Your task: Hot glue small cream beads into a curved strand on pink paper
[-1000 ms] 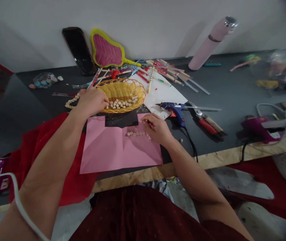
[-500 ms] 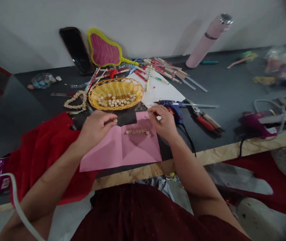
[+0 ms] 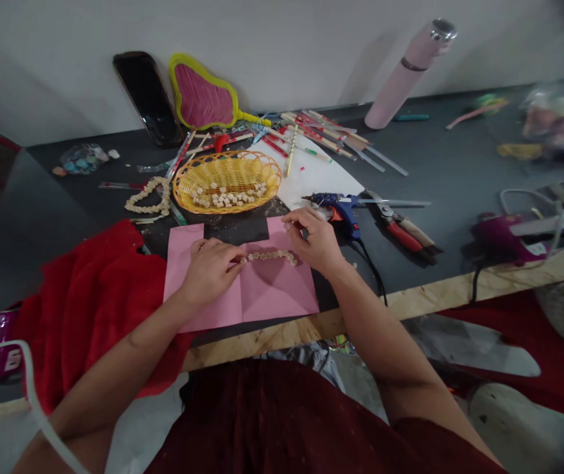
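A curved row of small pale star-like pieces (image 3: 269,255) lies on the folded pink paper (image 3: 277,296). My left hand (image 3: 215,266) is closed in a pinch at the row's left end, on what looks like one more small pale piece. Above the row's right end is my right hand (image 3: 311,238), its thumb and forefinger pinched together; whatever they hold is too small to make out. Just beyond the paper stands a yellow woven basket (image 3: 227,161) with many similar pale pieces inside. A blue glue gun (image 3: 344,214) lies right of my right hand.
Left of the basket is a heart-shaped ring of pale pieces (image 3: 148,196). Red-handled pruning shears (image 3: 403,234), straws and sticks (image 3: 331,135), a pink bottle (image 3: 405,85), a phone (image 3: 147,99) and a yellow-rimmed hand fan (image 3: 203,92) are around. Red cloth (image 3: 99,289) covers the left front.
My left hand has come down and right, from near the basket to the left end of the row. My right hand has shifted slightly left and stays pinched.
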`<state>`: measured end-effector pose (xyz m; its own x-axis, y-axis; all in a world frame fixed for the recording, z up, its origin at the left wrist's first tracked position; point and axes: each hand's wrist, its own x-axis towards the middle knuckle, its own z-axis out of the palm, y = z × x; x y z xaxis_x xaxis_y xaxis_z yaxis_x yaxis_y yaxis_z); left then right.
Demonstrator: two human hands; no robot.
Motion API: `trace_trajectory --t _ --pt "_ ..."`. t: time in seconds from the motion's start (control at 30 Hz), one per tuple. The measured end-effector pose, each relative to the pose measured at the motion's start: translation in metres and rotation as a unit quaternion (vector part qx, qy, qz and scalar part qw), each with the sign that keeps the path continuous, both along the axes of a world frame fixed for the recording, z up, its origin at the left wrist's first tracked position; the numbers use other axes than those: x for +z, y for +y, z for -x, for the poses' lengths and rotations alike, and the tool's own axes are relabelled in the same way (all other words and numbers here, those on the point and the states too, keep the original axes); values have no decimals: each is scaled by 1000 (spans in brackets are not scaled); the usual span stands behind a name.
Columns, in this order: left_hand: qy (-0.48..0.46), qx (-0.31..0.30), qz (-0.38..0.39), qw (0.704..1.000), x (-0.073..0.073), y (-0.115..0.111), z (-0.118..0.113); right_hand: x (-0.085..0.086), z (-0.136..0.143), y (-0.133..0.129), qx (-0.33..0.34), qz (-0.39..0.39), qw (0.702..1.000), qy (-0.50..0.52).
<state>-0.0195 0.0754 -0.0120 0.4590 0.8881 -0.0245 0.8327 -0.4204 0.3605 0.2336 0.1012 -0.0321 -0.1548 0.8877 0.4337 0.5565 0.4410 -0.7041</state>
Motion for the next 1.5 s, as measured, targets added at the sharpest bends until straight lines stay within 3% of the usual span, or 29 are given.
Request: trace_trajectory --t 0.33,0.9,1.13,1.37,1.5 --pt "11 -8 -7 1000 2 1 1 0 0 0 15 -3 1000 5" --pt "-2 -1 -46 999 -10 -1 3 -6 -1 2 32 12 999 -2" --pt "15 4 -43 999 4 -2 4 -7 -3 3 9 18 1000 0" --pt "19 16 -67 997 19 -26 25 -18 -8 8 -66 -15 994 83" --pt "17 41 -75 996 16 -53 44 -5 -13 4 -104 -63 988 100"
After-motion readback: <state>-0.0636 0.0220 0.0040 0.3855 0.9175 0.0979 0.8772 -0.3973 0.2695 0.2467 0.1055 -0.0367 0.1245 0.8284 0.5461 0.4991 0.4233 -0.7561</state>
